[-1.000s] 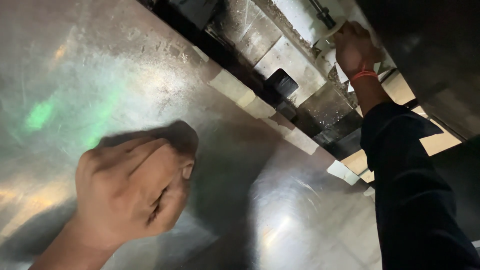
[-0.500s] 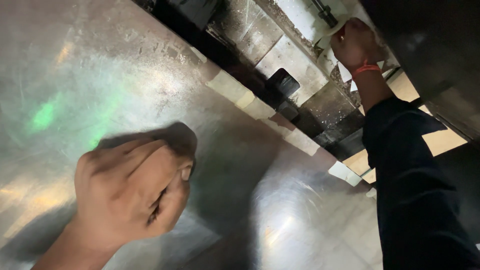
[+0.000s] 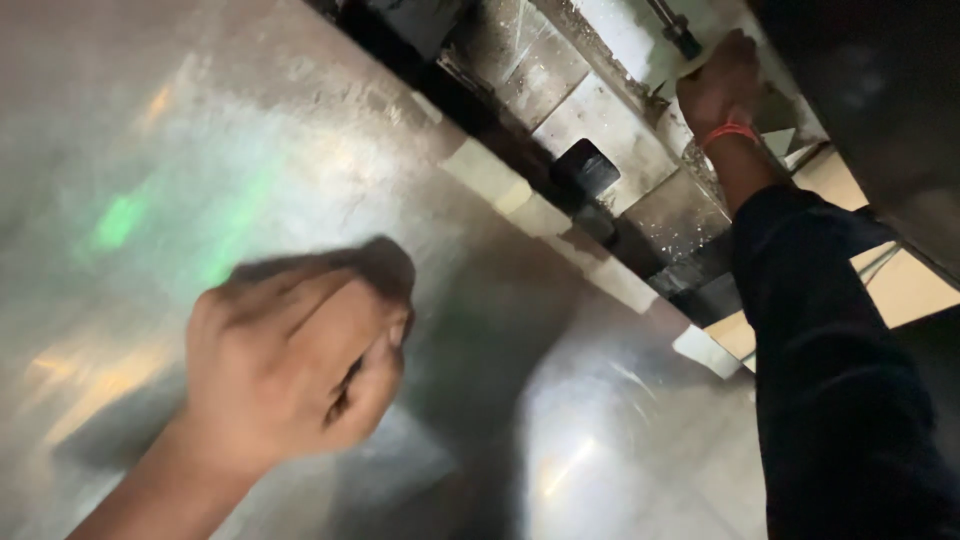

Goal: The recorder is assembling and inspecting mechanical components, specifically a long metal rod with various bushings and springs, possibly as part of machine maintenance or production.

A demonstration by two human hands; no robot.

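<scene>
Head view, looking down over a broad sheet of dull, reflective metal (image 3: 250,130) that fills the left and lower part of the frame. The left hand (image 3: 290,370) lies against this metal sheet near the lower left, its fingers (image 3: 300,300) curled inward into a loose fist with the thumb folded along the side; whether anything is pinched inside the fist cannot be told, since motion blur softens the outline. A dark shadow sits on the metal just beyond the knuckles. A green patch of reflected light (image 3: 118,220) lies on the sheet well apart from the hand, toward the left edge. The right hand (image 3: 718,85) is raised at the upper right, its fingers closed around a pale, light-coloured part (image 3: 668,68) of the machinery there (what kind of part it is cannot be made out). An orange band (image 3: 730,131) circles the wrist, and a dark sleeve (image 3: 830,350) covers the forearm down to the lower right corner. Between the two hands, along the sheet's far edge, runs a row of pale blocks (image 3: 500,185) beside a black block-shaped fitting (image 3: 588,168).
</scene>
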